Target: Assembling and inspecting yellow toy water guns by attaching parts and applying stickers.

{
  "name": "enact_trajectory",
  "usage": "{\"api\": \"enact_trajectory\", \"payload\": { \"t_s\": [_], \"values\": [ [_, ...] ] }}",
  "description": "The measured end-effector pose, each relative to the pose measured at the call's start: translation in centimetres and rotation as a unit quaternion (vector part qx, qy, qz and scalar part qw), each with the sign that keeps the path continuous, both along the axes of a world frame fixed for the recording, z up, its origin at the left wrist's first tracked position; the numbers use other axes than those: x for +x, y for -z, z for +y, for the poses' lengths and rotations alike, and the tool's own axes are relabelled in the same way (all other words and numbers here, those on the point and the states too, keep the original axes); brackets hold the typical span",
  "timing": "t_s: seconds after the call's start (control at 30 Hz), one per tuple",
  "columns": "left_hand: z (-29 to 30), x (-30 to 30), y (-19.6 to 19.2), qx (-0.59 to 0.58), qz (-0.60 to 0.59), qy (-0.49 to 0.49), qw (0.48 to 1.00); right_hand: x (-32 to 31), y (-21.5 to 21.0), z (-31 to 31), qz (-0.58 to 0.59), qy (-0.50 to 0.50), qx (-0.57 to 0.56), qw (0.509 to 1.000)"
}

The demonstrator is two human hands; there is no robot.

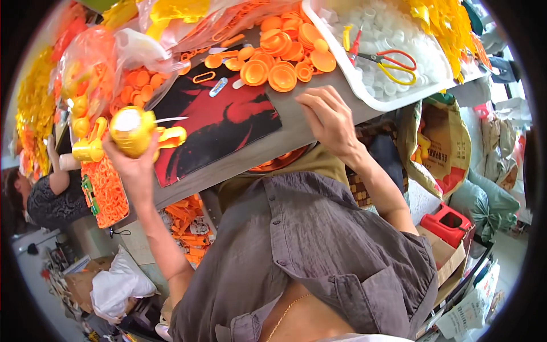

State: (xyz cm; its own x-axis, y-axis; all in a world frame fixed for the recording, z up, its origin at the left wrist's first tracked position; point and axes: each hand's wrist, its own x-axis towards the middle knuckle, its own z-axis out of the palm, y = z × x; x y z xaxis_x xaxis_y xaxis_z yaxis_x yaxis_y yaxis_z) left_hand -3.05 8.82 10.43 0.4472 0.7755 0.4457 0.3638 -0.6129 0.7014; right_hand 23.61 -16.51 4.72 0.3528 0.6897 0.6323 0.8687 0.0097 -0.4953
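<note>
My left hand (132, 166) is closed around a rounded yellow plastic stack of measuring scoops (134, 134) with a pale round top, held over the left end of the table. A yellow scoop (172, 137) sticks out to its right, and a thin white strip (171, 119) shows beside it. Above the table's front edge, my right hand (330, 122) has its fingers curled together; what they hold, if anything, is hidden. Beyond it lie piled orange measuring cups (283, 75). Between my hands, a red and black mat (213, 122) covers part of the grey table (296, 131).
A white tray (376, 104) of small clear plastic pieces holds red- and yellow-handled scissors (399, 66). At left stands a container of orange clips (107, 194), near another person (54, 191). An open sack (441, 142) hangs right of the table. Plastic bags (91, 68) crowd the far left.
</note>
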Motion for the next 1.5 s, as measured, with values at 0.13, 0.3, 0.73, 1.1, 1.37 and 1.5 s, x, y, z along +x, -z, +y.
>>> {"api": "enact_trajectory", "payload": {
  "t_s": [0.13, 0.3, 0.73, 1.1, 1.37, 1.5],
  "values": [
    [-3.4, 1.3, 0.3, 0.006, 0.117, 0.021, 0.993, 2.4, 0.7, 5.1, -0.003, 0.063, -0.033, 0.997],
    [-3.0, 0.5, 0.6, 0.071, 0.116, 0.064, 0.989, 4.4, 0.9, 5.7, 0.031, 0.145, -0.074, 0.986],
    [-4.2, -1.3, -0.1, -0.059, 0.027, 0.058, 0.996, 2.6, 2.2, 3.3, 0.016, 0.145, -0.140, 0.979],
    [-5.3, -0.5, 0.4, -0.022, 0.070, 0.059, 0.996, 3.3, 3.7, 5.2, 0.026, 0.176, -0.093, 0.980],
    [-4.6, 0.0, 1.0, 0.017, 0.056, 0.045, 0.997, -0.4, 1.1, 0.9, -0.049, 0.009, 0.097, 0.994],
    [-4.5, -0.2, 1.2, 0.039, 0.067, 0.045, 0.996, -4.0, 4.8, -3.4, -0.026, -0.267, -0.083, 0.960]
  ]
}}
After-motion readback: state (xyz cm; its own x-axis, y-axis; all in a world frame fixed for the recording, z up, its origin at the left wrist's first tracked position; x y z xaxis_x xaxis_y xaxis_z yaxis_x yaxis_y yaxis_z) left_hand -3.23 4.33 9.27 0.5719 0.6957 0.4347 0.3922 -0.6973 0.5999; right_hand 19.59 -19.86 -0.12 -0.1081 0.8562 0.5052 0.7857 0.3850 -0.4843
